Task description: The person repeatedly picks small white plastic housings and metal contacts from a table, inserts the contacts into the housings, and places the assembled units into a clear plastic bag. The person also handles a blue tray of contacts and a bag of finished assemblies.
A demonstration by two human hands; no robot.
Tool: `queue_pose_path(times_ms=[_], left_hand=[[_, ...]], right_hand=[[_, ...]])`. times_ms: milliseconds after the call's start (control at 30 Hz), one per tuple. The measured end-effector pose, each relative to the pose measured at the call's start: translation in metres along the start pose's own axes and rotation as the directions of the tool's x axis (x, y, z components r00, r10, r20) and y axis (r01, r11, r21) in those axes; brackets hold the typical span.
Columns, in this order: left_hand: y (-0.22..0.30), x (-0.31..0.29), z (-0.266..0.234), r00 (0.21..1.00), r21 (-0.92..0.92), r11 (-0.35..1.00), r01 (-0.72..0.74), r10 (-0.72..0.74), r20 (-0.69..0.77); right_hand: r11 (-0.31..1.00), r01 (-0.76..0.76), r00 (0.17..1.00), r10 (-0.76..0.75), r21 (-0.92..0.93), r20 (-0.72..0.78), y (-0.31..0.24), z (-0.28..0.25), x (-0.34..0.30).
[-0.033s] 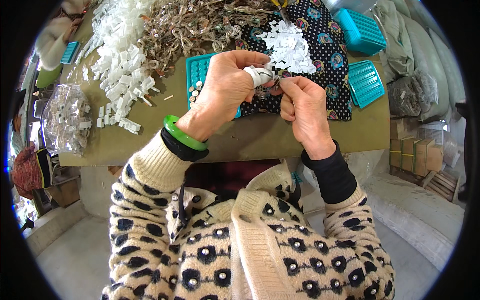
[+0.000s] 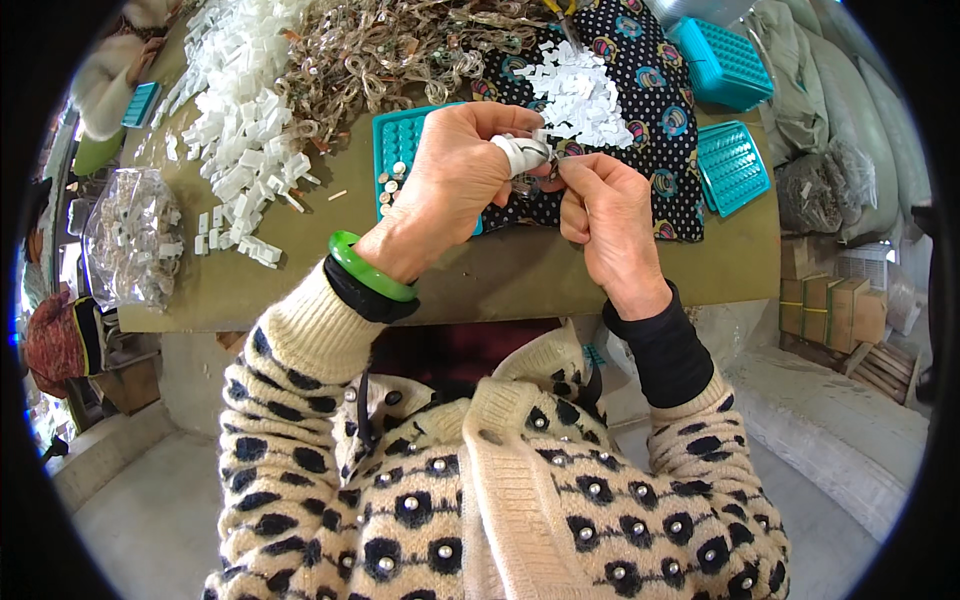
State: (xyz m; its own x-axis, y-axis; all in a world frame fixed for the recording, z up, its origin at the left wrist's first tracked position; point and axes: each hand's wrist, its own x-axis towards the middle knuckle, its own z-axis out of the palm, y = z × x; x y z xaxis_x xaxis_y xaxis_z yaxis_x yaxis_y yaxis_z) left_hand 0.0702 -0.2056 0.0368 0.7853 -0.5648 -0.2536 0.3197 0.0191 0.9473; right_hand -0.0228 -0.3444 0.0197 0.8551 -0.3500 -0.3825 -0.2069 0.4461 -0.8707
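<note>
My left hand (image 2: 445, 185), with a green bangle at the wrist and a white wrap (image 2: 521, 154) round one finger, is closed with its fingertips bent toward the right hand. My right hand (image 2: 610, 205) pinches thumb against forefinger at the same spot. The tips almost meet over a small dark piece too fine to make out, with shiny thin strands below it. Under my left hand lies a teal ridged tray (image 2: 400, 130) with several small round pieces (image 2: 388, 185) at its edge. Beyond the fingertips, a pile of small white pieces (image 2: 580, 100) rests on a dark patterned cloth (image 2: 668, 150).
A heap of white plastic blocks (image 2: 240, 120) and a tangle of wire bundles (image 2: 390, 50) cover the table's far left. A filled clear bag (image 2: 133, 240) sits at the left edge. Teal trays (image 2: 733, 165) stand at the right. Yellow-handled pliers (image 2: 567, 25) lie at the back.
</note>
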Motion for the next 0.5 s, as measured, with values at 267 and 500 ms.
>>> queue_pose_path(times_ms=[267,500], left_hand=[[0.008,-0.004,-0.006,1.0,-0.104,0.995,0.001,0.0,0.004],[0.024,-0.041,-0.022,0.989,-0.45,0.887,0.099,-0.039,0.142]], right_hand=[[0.999,-0.019,0.999,0.018,0.036,0.037,-0.004,0.001,-0.005],[0.969,0.056,0.998,-0.057,0.24,-0.003,-0.024,0.011,-0.013]])
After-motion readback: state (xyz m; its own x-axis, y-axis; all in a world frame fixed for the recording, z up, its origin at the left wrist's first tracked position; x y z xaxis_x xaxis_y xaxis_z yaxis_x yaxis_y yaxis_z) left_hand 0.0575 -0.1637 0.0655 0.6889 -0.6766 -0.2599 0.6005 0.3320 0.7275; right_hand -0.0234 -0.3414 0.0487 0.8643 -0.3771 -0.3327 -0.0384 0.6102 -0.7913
